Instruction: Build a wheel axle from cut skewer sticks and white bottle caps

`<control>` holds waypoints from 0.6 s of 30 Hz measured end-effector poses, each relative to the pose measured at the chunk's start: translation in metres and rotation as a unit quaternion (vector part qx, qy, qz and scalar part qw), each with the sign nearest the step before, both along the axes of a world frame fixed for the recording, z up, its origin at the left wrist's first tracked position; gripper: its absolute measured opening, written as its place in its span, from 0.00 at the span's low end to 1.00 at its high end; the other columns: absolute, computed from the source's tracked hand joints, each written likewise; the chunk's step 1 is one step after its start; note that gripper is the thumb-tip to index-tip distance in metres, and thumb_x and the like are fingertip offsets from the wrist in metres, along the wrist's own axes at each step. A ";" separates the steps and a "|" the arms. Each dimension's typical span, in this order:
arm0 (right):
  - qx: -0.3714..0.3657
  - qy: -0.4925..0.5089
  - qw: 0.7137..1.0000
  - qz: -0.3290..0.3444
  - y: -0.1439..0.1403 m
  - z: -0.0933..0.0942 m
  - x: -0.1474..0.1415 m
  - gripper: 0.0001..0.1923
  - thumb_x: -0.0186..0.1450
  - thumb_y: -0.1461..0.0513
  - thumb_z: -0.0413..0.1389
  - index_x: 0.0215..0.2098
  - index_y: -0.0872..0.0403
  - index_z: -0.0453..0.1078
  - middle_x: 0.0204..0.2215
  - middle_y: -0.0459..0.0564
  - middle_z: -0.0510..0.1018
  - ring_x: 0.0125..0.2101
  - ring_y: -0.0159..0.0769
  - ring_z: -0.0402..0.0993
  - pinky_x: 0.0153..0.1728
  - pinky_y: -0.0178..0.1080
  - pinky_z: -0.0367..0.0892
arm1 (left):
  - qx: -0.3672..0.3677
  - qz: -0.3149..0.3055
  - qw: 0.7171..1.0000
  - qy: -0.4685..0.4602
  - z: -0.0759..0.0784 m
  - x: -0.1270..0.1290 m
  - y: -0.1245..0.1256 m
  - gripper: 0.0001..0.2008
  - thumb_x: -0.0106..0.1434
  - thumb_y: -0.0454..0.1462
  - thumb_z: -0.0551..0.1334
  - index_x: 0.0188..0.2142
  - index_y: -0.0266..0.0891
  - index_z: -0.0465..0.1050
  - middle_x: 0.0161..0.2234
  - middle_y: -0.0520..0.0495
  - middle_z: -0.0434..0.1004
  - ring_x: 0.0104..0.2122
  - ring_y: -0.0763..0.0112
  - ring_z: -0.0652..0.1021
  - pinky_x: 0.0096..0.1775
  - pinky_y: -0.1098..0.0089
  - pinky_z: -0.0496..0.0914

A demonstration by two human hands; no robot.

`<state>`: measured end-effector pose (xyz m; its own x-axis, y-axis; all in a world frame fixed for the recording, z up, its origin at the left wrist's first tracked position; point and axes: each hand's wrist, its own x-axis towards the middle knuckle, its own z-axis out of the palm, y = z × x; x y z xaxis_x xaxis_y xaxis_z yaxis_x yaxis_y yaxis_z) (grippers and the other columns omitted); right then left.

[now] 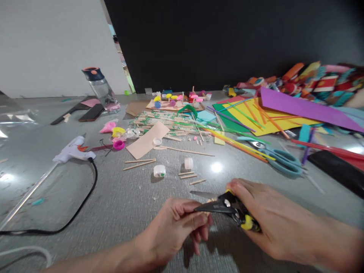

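My right hand (264, 220) is wrapped round the black and yellow handles of a pair of snips (217, 206). Their dark blades are parted and point left. A small pale wooden stick (209, 201), mostly hidden, lies between the blades, its lower end pinched between the thumb and fingers of my left hand (182, 223). Just beyond the hands, short cut sticks (187, 175) rest on the table near a white bottle cap (188, 163). Another white cap (159, 171) lies farther left.
A white glue gun (74, 148) with a black cord lies at left, below a water bottle (102, 89). Wrapped sticks (153, 122) are heaped in the middle. Blue scissors (280, 159), coloured straws, paper sheets (307, 108) and a black case (335, 170) crowd the right.
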<state>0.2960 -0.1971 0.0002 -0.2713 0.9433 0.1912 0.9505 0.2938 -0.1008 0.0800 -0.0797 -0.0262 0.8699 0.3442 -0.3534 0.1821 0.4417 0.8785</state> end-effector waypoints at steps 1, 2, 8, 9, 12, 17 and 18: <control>-0.002 -0.008 1.000 -0.003 -0.002 -0.002 0.002 0.23 0.50 0.68 0.53 0.45 0.55 0.59 0.31 0.54 0.76 0.29 0.44 0.76 0.26 0.43 0.72 | 0.000 0.007 1.000 -0.003 0.001 0.000 0.002 0.19 0.60 0.49 0.67 0.26 0.34 0.72 0.21 0.52 0.69 0.17 0.81 0.69 0.20 0.80 0.69; -0.004 -0.015 1.000 -0.002 -0.003 -0.003 0.004 0.22 0.48 0.69 0.52 0.42 0.54 0.58 0.28 0.51 0.74 0.25 0.43 0.74 0.23 0.42 0.69 | 0.002 0.019 1.000 -0.006 0.003 0.001 0.004 0.19 0.60 0.49 0.67 0.25 0.34 0.72 0.21 0.52 0.70 0.17 0.81 0.70 0.20 0.79 0.69; 0.002 0.007 0.997 -0.074 -0.006 -0.001 0.019 0.20 0.55 0.67 0.51 0.47 0.55 0.60 0.32 0.53 0.76 0.30 0.45 0.77 0.28 0.42 0.67 | 0.004 0.065 0.998 -0.004 0.010 0.004 0.009 0.17 0.58 0.47 0.69 0.29 0.33 0.77 0.22 0.50 0.75 0.18 0.80 0.72 0.21 0.78 0.71; 0.006 0.017 0.994 -0.107 -0.005 -0.002 0.023 0.19 0.59 0.64 0.52 0.49 0.55 0.60 0.34 0.54 0.77 0.32 0.47 0.77 0.29 0.44 0.68 | 0.004 0.071 0.997 -0.006 0.010 0.003 0.008 0.16 0.58 0.47 0.68 0.30 0.32 0.78 0.22 0.49 0.75 0.18 0.80 0.71 0.21 0.78 0.71; -0.011 0.026 0.977 -0.210 -0.001 -0.011 0.038 0.16 0.67 0.56 0.51 0.51 0.55 0.61 0.36 0.57 0.78 0.32 0.50 0.78 0.30 0.46 0.68 | -0.004 0.077 0.997 -0.016 0.011 0.001 0.005 0.16 0.59 0.47 0.68 0.31 0.33 0.79 0.22 0.49 0.76 0.18 0.80 0.71 0.20 0.79 0.69; -0.016 -0.032 0.963 -0.268 0.001 -0.028 0.059 0.21 0.69 0.47 0.53 0.48 0.55 0.65 0.42 0.66 0.77 0.37 0.61 0.77 0.33 0.54 0.71 | -0.023 0.070 0.997 -0.033 0.013 0.000 0.003 0.16 0.58 0.47 0.69 0.30 0.33 0.80 0.22 0.48 0.77 0.20 0.78 0.72 0.21 0.79 0.69; -0.019 -0.038 0.964 -0.263 0.000 -0.028 0.061 0.20 0.69 0.48 0.53 0.48 0.55 0.65 0.43 0.67 0.76 0.39 0.63 0.77 0.35 0.55 0.71 | -0.024 0.069 0.997 -0.035 0.012 0.000 0.004 0.16 0.58 0.47 0.69 0.30 0.33 0.80 0.23 0.48 0.78 0.20 0.77 0.73 0.21 0.79 0.69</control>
